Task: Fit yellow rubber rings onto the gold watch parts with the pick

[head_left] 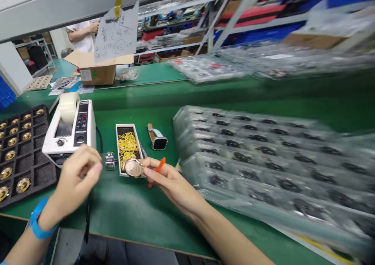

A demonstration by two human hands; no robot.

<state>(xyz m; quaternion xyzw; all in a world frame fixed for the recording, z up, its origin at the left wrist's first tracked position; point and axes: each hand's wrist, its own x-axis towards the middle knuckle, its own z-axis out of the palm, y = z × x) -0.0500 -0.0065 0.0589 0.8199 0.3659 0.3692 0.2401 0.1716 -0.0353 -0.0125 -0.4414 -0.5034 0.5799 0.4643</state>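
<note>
Between its thumb and fingers, my right hand (175,183) grips a round gold watch case (134,168). A slim orange tool (161,165) with a pointed tip also passes through that hand. My left hand (77,179), with a blue wristband (39,220), is raised in front of the white tape dispenser (70,128); its fingers are curled together, and anything in them is too blurred to see. Behind the watch case stands a white box (118,144) of yellow rings (129,144). A small metal tally counter (110,160) sits between my hands.
At left lies a black foam tray (43,159) with gold watch parts. Stacked clear plastic trays (240,194) of dark parts fill the right. A smartwatch (159,143) rests beyond the box. Farther back are a cardboard box (99,74), a handwritten sheet (117,34) and another person (82,36).
</note>
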